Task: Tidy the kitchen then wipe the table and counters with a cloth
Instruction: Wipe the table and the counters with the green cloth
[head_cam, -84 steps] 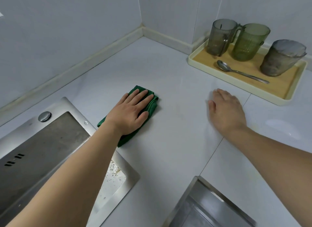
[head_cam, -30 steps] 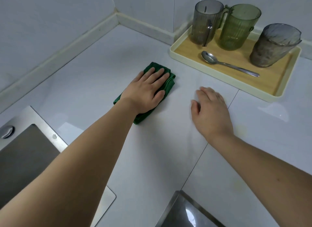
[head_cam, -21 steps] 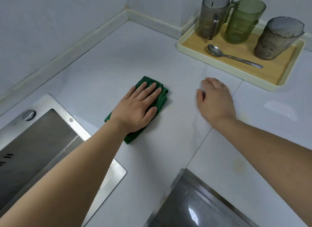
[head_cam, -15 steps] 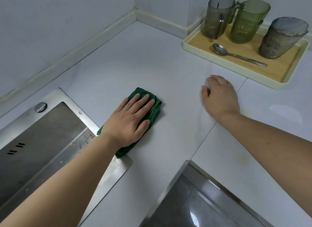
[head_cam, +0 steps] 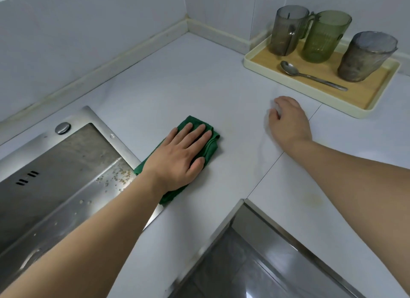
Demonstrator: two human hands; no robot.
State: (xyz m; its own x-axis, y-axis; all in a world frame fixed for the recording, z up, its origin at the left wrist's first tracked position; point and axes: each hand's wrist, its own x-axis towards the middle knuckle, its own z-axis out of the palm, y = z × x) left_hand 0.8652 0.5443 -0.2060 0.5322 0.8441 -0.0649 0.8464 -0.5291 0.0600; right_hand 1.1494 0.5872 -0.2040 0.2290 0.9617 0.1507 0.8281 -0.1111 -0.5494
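Cloth point(head_cam: 208, 140): green, soft, folded and wrinkled, lying on the smooth pale counter point(head_cam: 177, 80) just beside the corner of the steel sink point(head_cam: 66, 169), its near edge touching the rim. My left hand point(head_cam: 179, 158) lies flat on it, fingers straight and together, pressing rather than gripping. My right hand point(head_cam: 288, 122) rests palm down on bare counter, fingers loosely curled, holding nothing. Tray point(head_cam: 310, 88): cream rim, wood-grain floor, bearing three ribbed cups and a metal spoon point(head_cam: 310, 75).
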